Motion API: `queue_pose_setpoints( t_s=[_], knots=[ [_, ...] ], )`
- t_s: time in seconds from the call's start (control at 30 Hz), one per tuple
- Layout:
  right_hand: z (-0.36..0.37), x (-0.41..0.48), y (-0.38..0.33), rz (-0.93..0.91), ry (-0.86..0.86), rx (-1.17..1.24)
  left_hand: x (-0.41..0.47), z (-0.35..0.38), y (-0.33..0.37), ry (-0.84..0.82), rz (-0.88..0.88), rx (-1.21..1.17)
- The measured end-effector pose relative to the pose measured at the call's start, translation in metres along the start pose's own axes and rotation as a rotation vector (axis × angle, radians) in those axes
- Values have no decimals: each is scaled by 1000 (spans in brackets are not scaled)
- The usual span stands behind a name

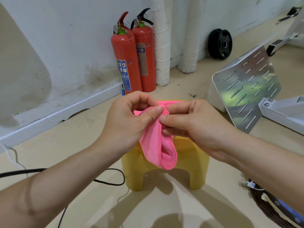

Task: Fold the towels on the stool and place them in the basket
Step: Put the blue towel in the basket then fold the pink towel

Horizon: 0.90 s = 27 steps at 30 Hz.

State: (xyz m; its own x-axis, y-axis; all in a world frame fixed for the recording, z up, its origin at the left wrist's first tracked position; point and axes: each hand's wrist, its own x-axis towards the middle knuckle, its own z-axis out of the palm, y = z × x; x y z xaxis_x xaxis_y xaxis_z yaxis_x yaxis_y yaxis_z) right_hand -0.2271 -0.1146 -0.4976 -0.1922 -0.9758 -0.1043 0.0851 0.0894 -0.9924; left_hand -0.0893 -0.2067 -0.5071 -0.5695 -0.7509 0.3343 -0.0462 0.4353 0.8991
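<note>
A pink towel hangs doubled over in the air above a yellow plastic stool. My left hand pinches its top edge between thumb and fingers. My right hand pinches the same top edge right beside it, fingertips almost touching the left thumb. More pink cloth lies on the stool's seat behind my hands, mostly hidden. A dark woven basket with something blue inside shows at the lower right, partly cut off by the frame and my right forearm.
Two red fire extinguishers stand against the white wall behind the stool. A slotted metal plate on a white frame lies to the right. A black weight disc leans on the wall. Black cables run over the floor on the left.
</note>
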Motion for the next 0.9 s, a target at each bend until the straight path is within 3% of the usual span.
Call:
queue_pose_setpoints(
  t_s=[0.1, 0.27, 0.43, 0.5, 0.6, 0.67, 0.8, 0.9],
  knots=[
    [0, 0, -2, -21, 18, -81, 1, 3, 4, 12, -42, 28],
    [4, -1, -8, -241, 164, -527, 3, 2, 14, -113, -26, 110],
    [-5, -5, -30, -272, 11, -528, 14, -14, 30, -318, 291, 431],
    [-8, -8, -39, -285, -31, -498, 16, -20, 38, -367, 339, 398],
    [-10, -9, -52, -300, -42, -404, 22, -23, 46, -399, 211, 214],
    [-13, -8, -59, -284, -7, -368, 26, -23, 48, -334, 120, 61],
    [-16, -9, -74, -374, -5, -689, 30, -16, 60, -152, 151, -37],
    [-18, -13, -91, -498, 25, -769, 31, -17, 78, -143, 167, -163]
  ],
)
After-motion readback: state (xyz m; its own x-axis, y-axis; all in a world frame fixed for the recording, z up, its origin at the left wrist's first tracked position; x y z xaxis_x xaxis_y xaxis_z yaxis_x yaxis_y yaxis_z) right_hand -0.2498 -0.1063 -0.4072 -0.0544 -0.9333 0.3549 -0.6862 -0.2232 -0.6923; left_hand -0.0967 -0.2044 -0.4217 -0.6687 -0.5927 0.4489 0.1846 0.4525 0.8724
